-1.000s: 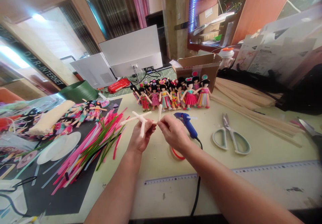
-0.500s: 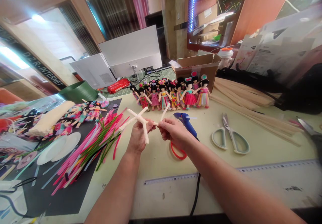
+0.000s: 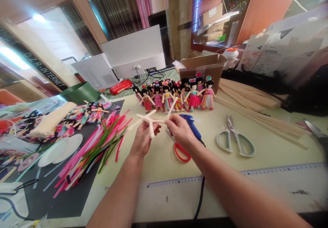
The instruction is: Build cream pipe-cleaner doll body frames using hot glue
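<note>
Cream pipe cleaners twisted into a small doll body (image 3: 147,119) with several limbs are held above the table in the head view. My left hand (image 3: 145,136) pinches this body from below, its fingers partly hidden by a limb that hangs down. Between finger and thumb, my right hand (image 3: 178,127) grips the right end of the same figure, where a loose pipe cleaner end (image 3: 172,107) sticks up. Just behind my right hand lies a blue glue gun (image 3: 192,127). Red-handled scissors (image 3: 182,153) lie under it, partly covered.
Finished pipe cleaner dolls (image 3: 167,96) stand in rows before a cardboard box (image 3: 202,64). Pink and green pipe cleaners (image 3: 89,153) lie left, beside white plates (image 3: 68,149). Grey-handled scissors (image 3: 234,137), beige pipe cleaners (image 3: 246,95) and a ruler (image 3: 276,169) are on the right.
The doll body has shifted slightly right and turned in my left hand. My right hand has moved a little right and up, uncovering more of the red-handled scissors.
</note>
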`<act>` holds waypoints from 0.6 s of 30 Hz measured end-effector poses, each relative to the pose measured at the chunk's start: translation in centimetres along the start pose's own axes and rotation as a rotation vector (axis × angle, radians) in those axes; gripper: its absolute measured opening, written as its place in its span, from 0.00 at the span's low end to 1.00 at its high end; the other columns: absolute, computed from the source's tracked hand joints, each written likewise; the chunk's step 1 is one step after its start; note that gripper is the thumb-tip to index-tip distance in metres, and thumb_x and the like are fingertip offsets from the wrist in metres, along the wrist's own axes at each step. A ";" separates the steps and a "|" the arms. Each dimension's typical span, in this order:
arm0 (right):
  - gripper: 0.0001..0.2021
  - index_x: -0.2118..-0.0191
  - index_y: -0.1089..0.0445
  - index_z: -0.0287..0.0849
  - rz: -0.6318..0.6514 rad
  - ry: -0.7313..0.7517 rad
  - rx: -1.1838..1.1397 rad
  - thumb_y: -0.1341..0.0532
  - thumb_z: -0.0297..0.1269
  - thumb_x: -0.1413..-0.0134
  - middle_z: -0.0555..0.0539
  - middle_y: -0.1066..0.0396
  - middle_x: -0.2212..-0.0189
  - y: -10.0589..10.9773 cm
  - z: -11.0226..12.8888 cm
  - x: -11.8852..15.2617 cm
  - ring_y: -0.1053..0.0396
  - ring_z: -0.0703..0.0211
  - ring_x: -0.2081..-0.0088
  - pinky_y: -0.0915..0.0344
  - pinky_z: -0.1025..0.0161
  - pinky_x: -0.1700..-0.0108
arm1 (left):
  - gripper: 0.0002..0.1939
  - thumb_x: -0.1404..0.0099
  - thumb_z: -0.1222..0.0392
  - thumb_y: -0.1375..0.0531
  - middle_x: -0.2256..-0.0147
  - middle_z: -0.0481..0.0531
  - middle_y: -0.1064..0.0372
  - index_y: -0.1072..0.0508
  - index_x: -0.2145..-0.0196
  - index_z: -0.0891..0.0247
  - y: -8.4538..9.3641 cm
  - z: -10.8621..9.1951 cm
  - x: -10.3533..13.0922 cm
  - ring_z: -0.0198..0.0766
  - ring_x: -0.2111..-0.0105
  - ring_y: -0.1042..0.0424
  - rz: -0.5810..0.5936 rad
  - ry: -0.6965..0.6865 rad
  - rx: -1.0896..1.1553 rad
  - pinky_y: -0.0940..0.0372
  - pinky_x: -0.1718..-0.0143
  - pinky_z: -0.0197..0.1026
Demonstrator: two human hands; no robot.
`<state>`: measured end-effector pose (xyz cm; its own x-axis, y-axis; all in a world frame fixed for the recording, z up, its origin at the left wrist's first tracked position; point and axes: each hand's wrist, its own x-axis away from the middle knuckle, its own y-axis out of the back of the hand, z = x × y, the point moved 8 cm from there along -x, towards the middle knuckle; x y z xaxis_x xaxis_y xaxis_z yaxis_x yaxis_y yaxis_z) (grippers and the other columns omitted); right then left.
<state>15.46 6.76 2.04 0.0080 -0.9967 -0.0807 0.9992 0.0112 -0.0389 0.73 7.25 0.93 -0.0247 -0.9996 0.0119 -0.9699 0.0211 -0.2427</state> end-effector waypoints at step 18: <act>0.10 0.71 0.39 0.42 -0.082 0.829 0.950 0.49 0.28 0.38 0.47 0.38 0.72 -2.0 5.0 3.3 0.44 0.59 0.71 0.51 0.62 0.71 | 0.16 0.45 0.49 0.35 0.81 0.45 0.39 0.28 0.73 0.67 0.1 1.8 -0.1 0.25 0.82 0.44 0.012 0.165 0.022 0.52 0.82 0.31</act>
<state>13.67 3.05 6.87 0.2610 -0.6386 -0.7239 0.6329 -0.4530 0.6278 1.11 7.30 -0.86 -0.0773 -0.9828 0.1679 -0.9637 0.0305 -0.2651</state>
